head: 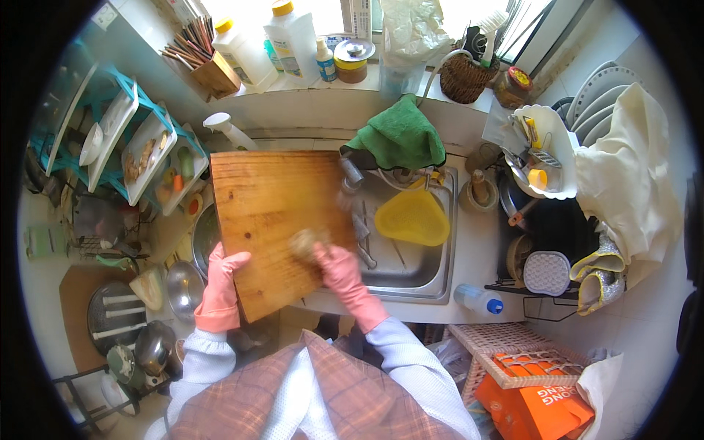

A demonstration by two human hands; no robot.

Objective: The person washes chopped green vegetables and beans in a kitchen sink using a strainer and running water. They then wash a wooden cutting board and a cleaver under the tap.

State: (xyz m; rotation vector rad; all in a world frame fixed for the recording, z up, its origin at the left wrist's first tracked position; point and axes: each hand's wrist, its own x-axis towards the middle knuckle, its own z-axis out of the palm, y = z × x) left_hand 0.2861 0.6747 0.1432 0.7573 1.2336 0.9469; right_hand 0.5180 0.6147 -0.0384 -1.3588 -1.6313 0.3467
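Pink rubber gloves cover both of my hands. Tilted over the left part of the steel sink is a thick wooden cutting board. Its lower left edge is gripped by my left hand, thumb on the upper face. My right hand holds a tan scrubber, blurred, against the lower middle of the board. A metal faucet stands at the board's right edge. In the sink's right part lies a yellow triangular strainer basket. The board hides the rest of the basin.
A green cloth hangs behind the faucet. Right of the sink are a squeeze bottle and a mortar with a pestle. At left stand a turquoise dish rack and a steel bowl. Bottles line the windowsill.
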